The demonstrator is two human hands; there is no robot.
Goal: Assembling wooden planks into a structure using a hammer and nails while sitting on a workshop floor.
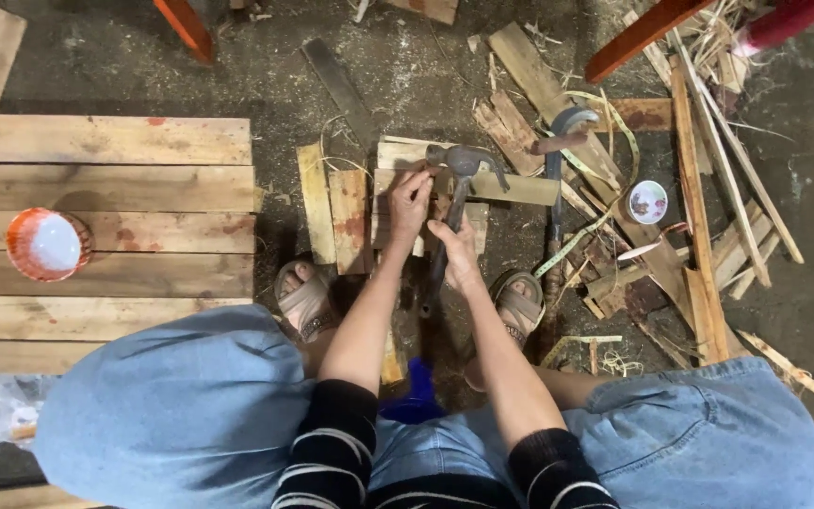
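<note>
I squat over a small stack of short wooden slats (398,155) on the ground. My right hand (455,253) grips the dark handle of a claw hammer (463,165), whose metal head rests above a thin cross slat (520,188). My left hand (410,200) pinches something small at the slat just left of the hammer head; what it holds is too small to tell. Both hands are close together, between my sandalled feet (305,300).
A pallet of pale planks (105,179) lies at left with an orange-rimmed bowl (46,244) on it. Right of me are scrap wood pieces (699,226), a curved-blade tool (558,151), a measuring tape (605,212) and a small white bowl (648,201).
</note>
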